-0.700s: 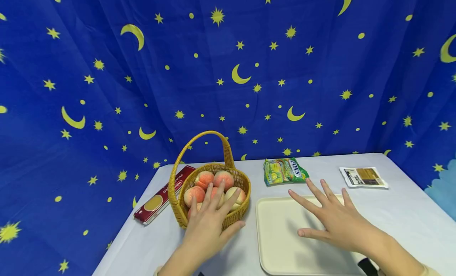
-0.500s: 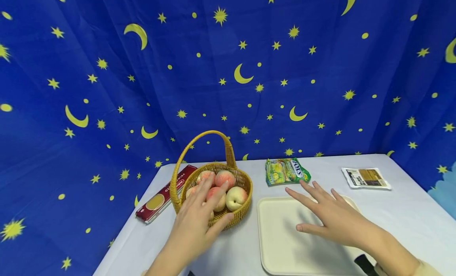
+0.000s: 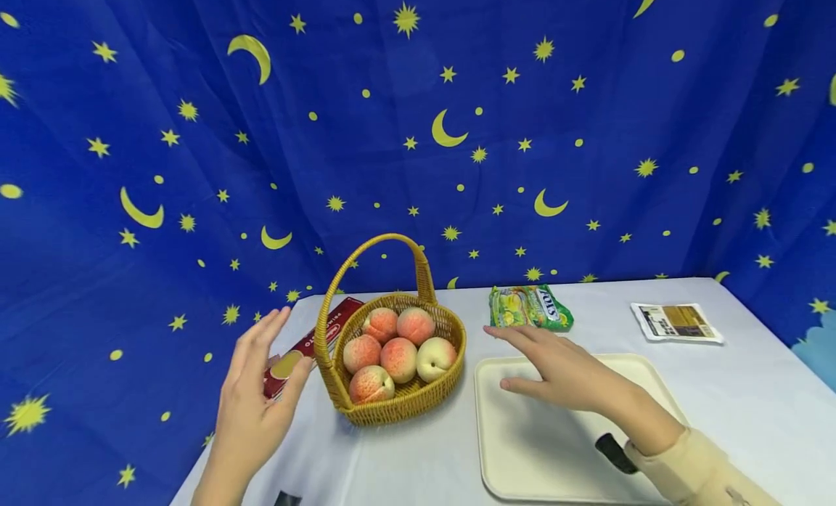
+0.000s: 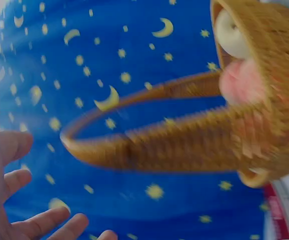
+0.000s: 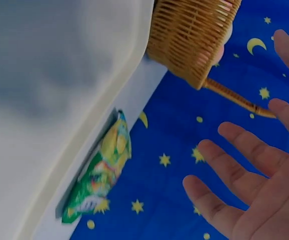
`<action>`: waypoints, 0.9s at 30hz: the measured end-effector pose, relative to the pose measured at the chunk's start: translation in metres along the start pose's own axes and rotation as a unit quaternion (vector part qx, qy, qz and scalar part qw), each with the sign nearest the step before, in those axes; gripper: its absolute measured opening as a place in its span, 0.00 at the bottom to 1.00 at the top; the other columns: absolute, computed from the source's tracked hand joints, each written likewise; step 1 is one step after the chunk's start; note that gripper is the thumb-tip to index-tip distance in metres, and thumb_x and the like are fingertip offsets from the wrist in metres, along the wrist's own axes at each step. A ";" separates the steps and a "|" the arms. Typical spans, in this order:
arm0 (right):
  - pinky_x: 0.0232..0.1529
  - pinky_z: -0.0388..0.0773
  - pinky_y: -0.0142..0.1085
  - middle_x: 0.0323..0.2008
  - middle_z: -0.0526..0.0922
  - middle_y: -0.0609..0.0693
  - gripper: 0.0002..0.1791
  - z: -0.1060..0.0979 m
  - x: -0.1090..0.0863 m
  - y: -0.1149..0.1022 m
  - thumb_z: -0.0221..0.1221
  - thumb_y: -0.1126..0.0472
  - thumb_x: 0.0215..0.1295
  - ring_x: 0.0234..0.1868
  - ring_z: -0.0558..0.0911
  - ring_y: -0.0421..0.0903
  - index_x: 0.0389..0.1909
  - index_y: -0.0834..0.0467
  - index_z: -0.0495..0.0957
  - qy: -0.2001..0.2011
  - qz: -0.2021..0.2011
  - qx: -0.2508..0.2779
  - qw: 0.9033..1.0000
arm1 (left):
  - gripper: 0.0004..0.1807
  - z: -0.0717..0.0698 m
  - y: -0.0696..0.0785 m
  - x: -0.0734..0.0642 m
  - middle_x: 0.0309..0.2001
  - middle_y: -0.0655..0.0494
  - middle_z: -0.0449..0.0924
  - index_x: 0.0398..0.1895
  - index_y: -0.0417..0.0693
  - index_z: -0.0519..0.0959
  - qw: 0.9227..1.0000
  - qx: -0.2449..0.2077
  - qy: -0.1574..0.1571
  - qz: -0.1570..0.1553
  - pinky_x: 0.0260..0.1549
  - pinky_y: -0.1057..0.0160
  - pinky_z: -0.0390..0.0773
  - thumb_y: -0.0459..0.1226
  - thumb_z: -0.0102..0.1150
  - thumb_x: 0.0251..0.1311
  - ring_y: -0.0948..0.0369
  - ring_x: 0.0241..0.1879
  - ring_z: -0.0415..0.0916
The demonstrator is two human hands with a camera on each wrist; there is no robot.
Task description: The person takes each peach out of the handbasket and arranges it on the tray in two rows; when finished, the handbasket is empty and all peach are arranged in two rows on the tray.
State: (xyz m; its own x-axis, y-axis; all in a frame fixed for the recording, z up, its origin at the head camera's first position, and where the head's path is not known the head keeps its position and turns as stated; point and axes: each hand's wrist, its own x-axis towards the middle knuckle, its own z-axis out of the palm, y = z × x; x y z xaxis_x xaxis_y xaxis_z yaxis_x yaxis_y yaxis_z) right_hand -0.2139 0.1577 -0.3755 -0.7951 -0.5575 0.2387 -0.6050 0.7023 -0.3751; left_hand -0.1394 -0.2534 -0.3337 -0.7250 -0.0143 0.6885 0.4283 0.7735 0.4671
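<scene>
A wicker basket (image 3: 411,404) with a tall arched handle stands left of the middle of the table, holding several peaches (image 3: 398,359). To its left is my left hand (image 3: 251,401), fingers extended and nothing in them, overlapping a dark red flat pack (image 3: 336,319) in the head view. My right hand (image 3: 562,368) hovers over a cream tray (image 3: 516,455), its fingers spread and holding nothing. In the left wrist view the basket handle (image 4: 179,145) reaches toward the left hand's fingers. The right wrist view shows the right palm (image 5: 279,200) empty.
A green candy bag (image 3: 530,308) lies behind the tray. Farther right is a white and brown flat packet (image 3: 678,323). Blue star-patterned cloth (image 3: 418,128) hangs behind and beside the white table (image 3: 418,462).
My left hand has moved left, from over the peaches to beside the basket, uncovering the fruit. My right hand has shifted left over the tray. The view has tilted slightly.
</scene>
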 end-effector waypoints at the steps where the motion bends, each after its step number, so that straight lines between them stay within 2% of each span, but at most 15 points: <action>1: 0.67 0.77 0.69 0.75 0.76 0.56 0.41 0.002 0.005 0.000 0.64 0.35 0.73 0.73 0.76 0.64 0.82 0.43 0.65 -0.003 0.000 0.006 1.000 | 0.41 0.001 -0.009 0.000 0.79 0.51 0.69 0.83 0.67 0.66 1.000 -0.012 -0.009 -0.020 0.58 0.83 0.74 0.33 0.68 0.70 0.66 0.71 0.72; 2: 0.68 0.76 0.69 0.75 0.75 0.57 0.41 0.004 0.010 0.000 0.64 0.36 0.73 0.73 0.76 0.64 0.82 0.43 0.65 -0.006 -0.001 0.013 1.000 | 0.39 0.002 -0.018 0.001 0.79 0.50 0.68 0.84 0.66 0.65 0.999 -0.024 -0.022 -0.039 0.58 0.84 0.74 0.34 0.65 0.73 0.66 0.71 0.72; 4: 0.69 0.77 0.67 0.74 0.76 0.58 0.41 0.009 0.020 -0.001 0.64 0.38 0.74 0.73 0.77 0.63 0.82 0.44 0.65 -0.011 -0.003 0.027 1.000 | 0.35 0.007 -0.035 0.000 0.80 0.48 0.67 0.85 0.64 0.62 0.995 -0.043 -0.055 -0.077 0.60 0.69 0.83 0.37 0.58 0.79 0.60 0.74 0.73; 5: 0.70 0.77 0.66 0.75 0.75 0.58 0.41 0.011 0.025 -0.001 0.65 0.39 0.74 0.73 0.77 0.63 0.82 0.45 0.65 -0.014 -0.005 0.034 0.999 | 0.34 0.010 -0.043 0.000 0.80 0.45 0.67 0.86 0.63 0.60 0.992 -0.049 -0.075 -0.094 0.59 0.66 0.84 0.39 0.56 0.81 0.54 0.73 0.75; 7: 0.71 0.77 0.65 0.75 0.75 0.59 0.40 0.014 0.034 -0.003 0.65 0.41 0.74 0.73 0.77 0.62 0.82 0.46 0.65 -0.023 -0.005 0.048 0.999 | 0.34 0.018 -0.059 -0.001 0.81 0.41 0.63 0.87 0.60 0.56 0.982 -0.073 -0.116 -0.127 0.62 0.52 0.85 0.41 0.51 0.84 0.40 0.74 0.72; 8: 0.71 0.76 0.64 0.74 0.75 0.59 0.40 0.016 0.038 -0.004 0.66 0.42 0.74 0.73 0.77 0.62 0.82 0.46 0.65 -0.027 -0.006 0.055 0.998 | 0.34 0.022 -0.066 -0.002 0.82 0.38 0.62 0.88 0.59 0.54 0.976 -0.085 -0.136 -0.145 0.61 0.45 0.85 0.42 0.49 0.85 0.36 0.74 0.71; 9: 0.72 0.76 0.63 0.74 0.75 0.59 0.39 0.017 0.042 -0.005 0.66 0.44 0.74 0.73 0.76 0.61 0.82 0.47 0.65 -0.031 -0.007 0.062 0.998 | 0.34 0.027 -0.073 -0.002 0.82 0.37 0.60 0.88 0.60 0.52 0.969 -0.106 -0.154 -0.163 0.62 0.43 0.85 0.43 0.47 0.85 0.35 0.75 0.69; 11: 0.72 0.76 0.63 0.74 0.75 0.59 0.39 0.018 0.051 -0.008 0.67 0.46 0.74 0.73 0.76 0.61 0.82 0.47 0.65 -0.040 -0.007 0.073 0.997 | 0.35 0.037 -0.085 -0.002 0.83 0.34 0.55 0.89 0.62 0.47 0.949 -0.156 -0.187 -0.202 0.64 0.42 0.84 0.43 0.46 0.86 0.32 0.77 0.65; 13: 0.72 0.76 0.64 0.73 0.75 0.60 0.40 0.020 0.059 -0.011 0.67 0.48 0.74 0.73 0.76 0.61 0.83 0.47 0.64 -0.048 -0.011 0.085 0.995 | 0.37 0.047 -0.096 -0.003 0.84 0.33 0.50 0.90 0.63 0.43 0.928 -0.200 -0.209 -0.236 0.67 0.34 0.80 0.43 0.45 0.86 0.31 0.79 0.61; 16: 0.71 0.76 0.64 0.72 0.75 0.61 0.41 0.023 0.072 -0.014 0.67 0.49 0.74 0.71 0.77 0.62 0.83 0.47 0.63 -0.059 -0.017 0.097 0.993 | 0.40 0.061 -0.108 -0.006 0.85 0.34 0.47 0.90 0.65 0.41 0.899 -0.251 -0.226 -0.277 0.71 0.35 0.76 0.42 0.47 0.85 0.32 0.80 0.58; 19: 0.71 0.76 0.64 0.72 0.75 0.62 0.41 0.027 0.084 -0.017 0.67 0.49 0.74 0.71 0.77 0.62 0.83 0.49 0.63 -0.076 -0.015 0.111 0.991 | 0.40 0.069 -0.113 -0.010 0.86 0.35 0.46 0.90 0.63 0.41 0.880 -0.273 -0.237 -0.308 0.72 0.38 0.76 0.40 0.49 0.84 0.34 0.81 0.58; 23: 0.70 0.76 0.63 0.72 0.74 0.64 0.40 0.031 0.095 -0.018 0.67 0.51 0.74 0.70 0.77 0.63 0.82 0.53 0.64 -0.095 -0.013 0.119 0.988 | 0.41 0.075 -0.117 -0.016 0.87 0.35 0.43 0.90 0.61 0.41 0.859 -0.308 -0.254 -0.320 0.71 0.37 0.77 0.39 0.49 0.84 0.34 0.81 0.58; 25: 0.71 0.76 0.63 0.74 0.74 0.64 0.39 0.033 0.099 -0.018 0.67 0.52 0.74 0.71 0.76 0.64 0.82 0.54 0.65 -0.102 -0.015 0.114 0.988 | 0.40 0.078 -0.119 -0.019 0.86 0.35 0.45 0.90 0.60 0.43 0.849 -0.331 -0.253 -0.325 0.70 0.37 0.78 0.38 0.49 0.83 0.36 0.80 0.60; 27: 0.73 0.74 0.62 0.74 0.74 0.63 0.38 0.035 0.103 -0.019 0.68 0.52 0.74 0.72 0.76 0.63 0.81 0.54 0.67 -0.110 -0.017 0.111 0.988 | 0.39 0.080 -0.120 -0.022 0.85 0.35 0.51 0.90 0.59 0.46 0.842 -0.347 -0.245 -0.332 0.69 0.37 0.79 0.38 0.48 0.82 0.39 0.77 0.65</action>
State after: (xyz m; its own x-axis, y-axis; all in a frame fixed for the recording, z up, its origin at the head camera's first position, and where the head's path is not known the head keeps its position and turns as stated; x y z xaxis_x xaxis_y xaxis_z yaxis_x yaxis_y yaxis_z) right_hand -0.2825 0.0713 -0.3754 -0.7312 -0.6792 0.0644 -0.5885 0.5802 -0.5630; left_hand -0.2178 -0.2959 -0.4494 -0.9915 0.0974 -0.0858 -0.0718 0.1392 0.9877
